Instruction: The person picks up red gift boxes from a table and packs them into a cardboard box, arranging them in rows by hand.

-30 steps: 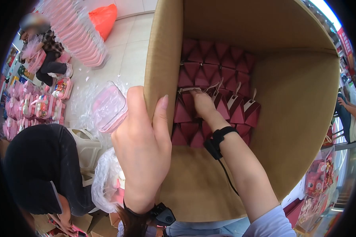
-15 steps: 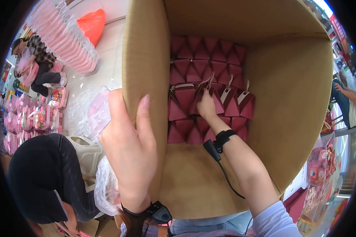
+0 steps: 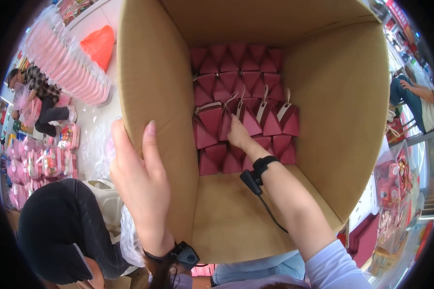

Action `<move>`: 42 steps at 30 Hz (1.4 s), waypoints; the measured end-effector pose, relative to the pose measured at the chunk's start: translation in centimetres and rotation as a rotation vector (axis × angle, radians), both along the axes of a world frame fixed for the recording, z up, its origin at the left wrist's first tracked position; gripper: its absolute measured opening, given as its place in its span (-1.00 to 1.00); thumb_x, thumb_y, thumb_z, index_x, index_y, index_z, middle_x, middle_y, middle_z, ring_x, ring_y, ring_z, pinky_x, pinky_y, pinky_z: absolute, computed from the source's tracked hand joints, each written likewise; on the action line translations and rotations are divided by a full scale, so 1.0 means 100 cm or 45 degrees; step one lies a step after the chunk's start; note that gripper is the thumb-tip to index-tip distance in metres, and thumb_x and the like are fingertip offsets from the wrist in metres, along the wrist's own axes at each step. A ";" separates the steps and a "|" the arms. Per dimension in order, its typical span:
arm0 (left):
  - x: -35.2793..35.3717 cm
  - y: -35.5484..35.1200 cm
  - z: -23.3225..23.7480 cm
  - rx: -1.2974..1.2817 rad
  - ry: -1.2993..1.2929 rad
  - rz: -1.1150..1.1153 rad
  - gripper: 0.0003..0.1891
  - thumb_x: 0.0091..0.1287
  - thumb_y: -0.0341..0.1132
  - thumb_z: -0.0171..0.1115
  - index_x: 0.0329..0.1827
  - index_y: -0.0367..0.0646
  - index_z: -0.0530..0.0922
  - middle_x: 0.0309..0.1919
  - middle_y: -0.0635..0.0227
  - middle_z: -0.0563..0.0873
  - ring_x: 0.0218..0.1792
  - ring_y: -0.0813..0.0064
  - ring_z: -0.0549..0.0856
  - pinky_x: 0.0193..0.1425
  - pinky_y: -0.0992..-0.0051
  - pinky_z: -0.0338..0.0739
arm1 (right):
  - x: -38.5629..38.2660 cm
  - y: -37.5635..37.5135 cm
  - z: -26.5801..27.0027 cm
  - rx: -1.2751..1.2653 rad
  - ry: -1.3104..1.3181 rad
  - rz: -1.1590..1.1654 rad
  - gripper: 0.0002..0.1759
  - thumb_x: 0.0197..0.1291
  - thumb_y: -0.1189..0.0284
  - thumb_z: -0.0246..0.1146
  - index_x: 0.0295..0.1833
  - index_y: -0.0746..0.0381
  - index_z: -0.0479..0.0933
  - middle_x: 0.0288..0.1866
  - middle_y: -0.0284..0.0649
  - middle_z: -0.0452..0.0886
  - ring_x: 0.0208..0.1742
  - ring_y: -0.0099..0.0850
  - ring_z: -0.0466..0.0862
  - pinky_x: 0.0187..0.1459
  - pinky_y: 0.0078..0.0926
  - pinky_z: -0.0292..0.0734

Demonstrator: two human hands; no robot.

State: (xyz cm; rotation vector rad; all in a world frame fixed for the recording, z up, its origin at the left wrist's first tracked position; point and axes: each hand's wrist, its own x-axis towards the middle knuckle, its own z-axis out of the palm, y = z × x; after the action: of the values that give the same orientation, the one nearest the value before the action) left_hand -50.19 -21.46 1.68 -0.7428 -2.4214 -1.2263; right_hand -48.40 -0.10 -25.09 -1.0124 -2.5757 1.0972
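Note:
A large brown cardboard carton (image 3: 340, 96) opens towards me. My left hand (image 3: 142, 188) is wrapped over the edge of its left wall, thumb on the inner side. Inside stand several rows of small maroon pyramid-shaped gift boxes (image 3: 210, 123), packed close together. My right hand (image 3: 238, 135) reaches in, its fingers closed at the top of a maroon gift box (image 3: 225, 126) with a pale cord loop. To its right, other gift boxes carry cord loops and a pale tag (image 3: 262, 111). My right fingertips are partly hidden between the boxes.
A person in a black hood (image 3: 58, 231) is close at lower left. Another person (image 3: 46, 96) sits farther back, near stacked pink baskets (image 3: 72, 62) and a red bag (image 3: 100, 46). Pink packages (image 3: 48, 161) stand at left. Flat maroon pieces (image 3: 363, 238) lie at lower right.
The carton and both hands appear farther left in the view. My right hand stays at the same gift box, and my left hand keeps its hold on the carton's edge.

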 end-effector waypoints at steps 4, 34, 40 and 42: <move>-0.003 -0.002 -0.003 0.011 0.057 -0.025 -0.84 0.45 -0.35 0.08 -0.07 -0.27 0.42 -0.40 -0.08 0.67 -0.38 -0.13 0.66 -0.40 0.16 0.47 | -0.007 0.019 0.065 0.046 0.059 -0.020 -0.57 0.10 0.57 0.10 0.14 0.42 0.35 0.24 0.32 0.38 0.22 0.21 0.44 0.20 -0.10 0.42; -0.023 -0.014 -0.022 0.000 0.051 -0.077 -0.67 0.52 -0.30 0.01 0.20 -0.37 0.41 0.01 0.09 0.62 0.01 0.34 0.59 0.15 0.45 0.42 | 0.394 0.276 0.145 0.578 -0.361 -1.286 -0.55 0.18 0.38 0.09 0.08 0.49 0.34 -0.10 0.32 0.60 -0.01 0.22 0.61 0.07 0.02 0.49; -0.014 -0.009 -0.012 -0.019 0.061 -0.060 -0.71 0.49 -0.34 0.05 0.16 -0.35 0.42 -0.11 0.09 0.66 -0.12 0.34 0.63 0.03 0.45 0.47 | 0.423 0.257 0.142 1.130 -0.263 -1.308 -0.76 0.32 0.41 -0.11 0.00 0.27 0.34 -0.04 0.05 0.58 -0.10 0.11 0.65 -0.13 0.12 0.53; -0.009 -0.004 -0.010 -0.021 0.033 -0.016 -0.71 0.49 -0.34 0.06 0.16 -0.34 0.42 -0.14 0.10 0.68 -0.16 0.34 0.66 -0.01 0.44 0.50 | 0.409 0.224 0.188 1.028 -0.367 -1.468 -0.77 0.33 0.37 -0.08 -0.02 0.24 0.36 -0.06 0.12 0.56 -0.05 0.15 0.61 -0.12 0.10 0.50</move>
State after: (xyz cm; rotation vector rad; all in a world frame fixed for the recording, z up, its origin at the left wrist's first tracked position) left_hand -51.09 -21.84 0.71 -0.7748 -2.4123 -1.1955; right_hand -7.50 22.29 -6.31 -1.9664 -1.6647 -0.3525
